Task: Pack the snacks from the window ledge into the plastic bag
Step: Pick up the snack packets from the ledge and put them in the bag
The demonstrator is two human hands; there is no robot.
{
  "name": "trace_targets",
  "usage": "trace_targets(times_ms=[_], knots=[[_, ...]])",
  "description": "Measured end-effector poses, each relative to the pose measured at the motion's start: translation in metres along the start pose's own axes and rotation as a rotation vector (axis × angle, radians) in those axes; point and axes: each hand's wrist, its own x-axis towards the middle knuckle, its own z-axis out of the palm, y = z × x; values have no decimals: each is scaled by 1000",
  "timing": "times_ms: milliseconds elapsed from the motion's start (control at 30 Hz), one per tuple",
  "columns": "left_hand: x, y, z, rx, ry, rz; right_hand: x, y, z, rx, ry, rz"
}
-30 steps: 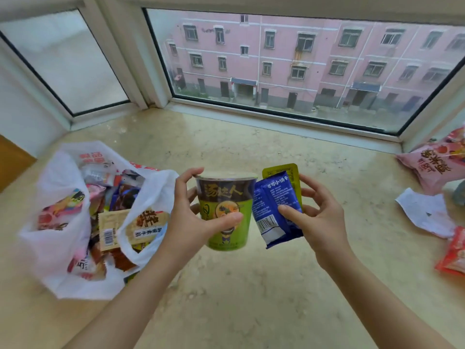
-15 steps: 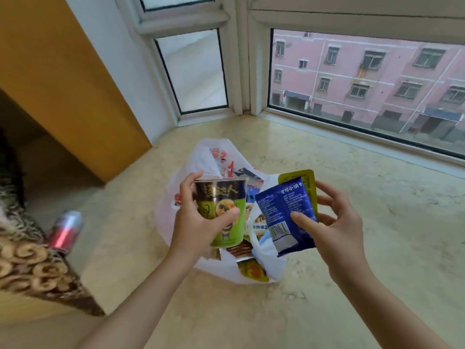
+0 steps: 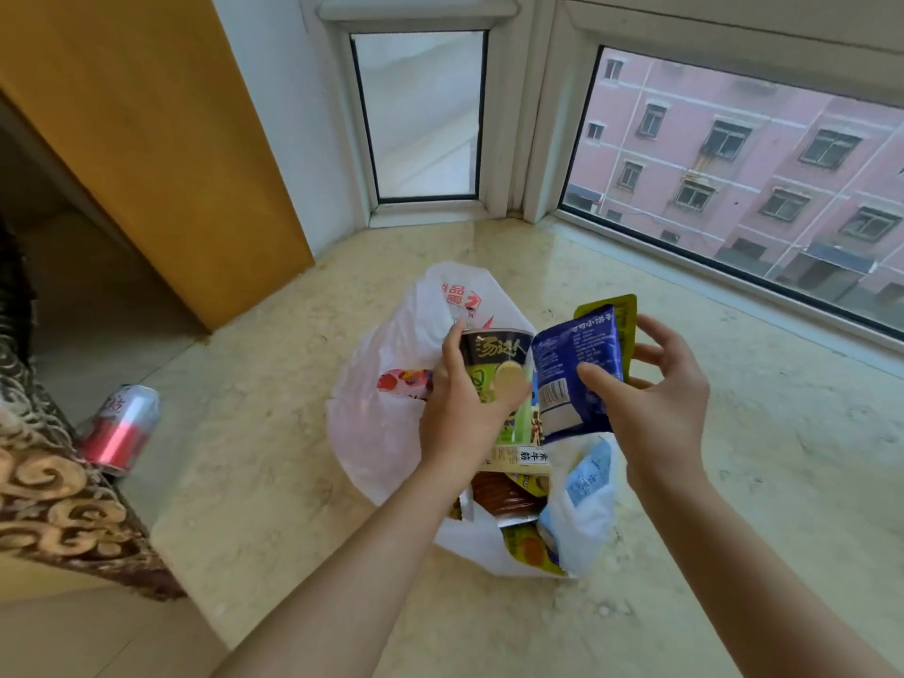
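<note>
Left hand (image 3: 460, 413) grips one noodle cup (image 3: 499, 379), thumb across its front, fingers (image 3: 452, 335) curled round the far side; cup upright, held over the open mouth of the bag (image 3: 386, 433). Right hand (image 3: 655, 408) pinches two flat packets together: a blue packet (image 3: 572, 369) in front, a yellow-green packet (image 3: 621, 315) behind it, thumb on the blue face, remaining fingers spread behind. Packets sit just beside the cup, also above the bag. One white plastic bag lies on the ledge (image 3: 274, 423), holding several snacks; their count cannot be made out, since hands and cup cover most of the opening and wrappers overlap. Yellow-green packet mostly hidden, only its top edge showing. One red can (image 3: 120, 428) lies on its side at the ledge's left edge, well apart from the bag, blurred. A patterned fabric (image 3: 54, 491) is cut off at the left.
</note>
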Motion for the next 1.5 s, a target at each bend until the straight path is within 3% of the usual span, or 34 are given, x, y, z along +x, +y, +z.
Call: trace_targets(times_ms=[300,400,467,567,633,800,967,1133,1200,1300,1367,1433,1467,1500], knots=[[10,-19,-35,517,-200,202,-10,5,19,129,69,40],[9,-23,-62,609,-282,168,-14,8,16,139,70,48],[9,-16,-78,517,-194,155,-19,9,15,128,70,41],[3,3,-92,149,209,282,-34,11,14,122,44,-1],[-3,17,-96,-61,352,382,-49,15,17,107,-29,-75],[-7,29,-92,-180,355,394,-66,44,49,-79,-255,-211],[-8,28,-92,-241,365,325,-39,57,101,-30,-349,-74],[-7,22,-98,-209,343,260,-13,66,107,-702,-422,-250],[-8,19,-99,-219,347,257,-17,67,100,-858,-589,-292],[-10,19,-100,-260,358,283,-24,74,90,-906,-786,-193],[-12,20,-100,-287,365,308,-27,71,82,-840,-720,-312],[-14,22,-101,-298,359,324,-19,64,70,-791,-397,-679],[-14,22,-100,-298,355,328,-10,62,63,-790,-191,-794],[-13,23,-100,-298,354,329,1,59,55,-819,-34,-785]])
